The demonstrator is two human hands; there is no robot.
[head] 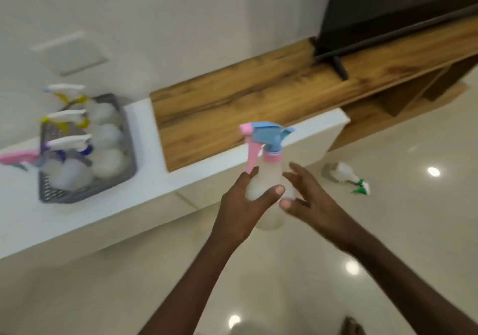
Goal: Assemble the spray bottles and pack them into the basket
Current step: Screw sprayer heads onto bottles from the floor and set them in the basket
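My left hand [243, 202] grips a translucent spray bottle [266, 179] with a blue and pink trigger head, held upright in front of the white ledge. My right hand [310, 200] is beside the bottle with fingers spread, its thumb touching the bottle's lower side. A grey perforated basket [124, 164] stands on the ledge at the left and holds several assembled bottles with yellow and purple trigger heads. Another bottle with a green and white head [346, 177] lies on the floor at the right.
A pink spray head [18, 157] lies on the ledge left of the basket. The white ledge [160, 177] meets a wooden TV unit [258, 96] carrying a black TV [388, 11]. Glossy beige floor tiles spread below and to the right.
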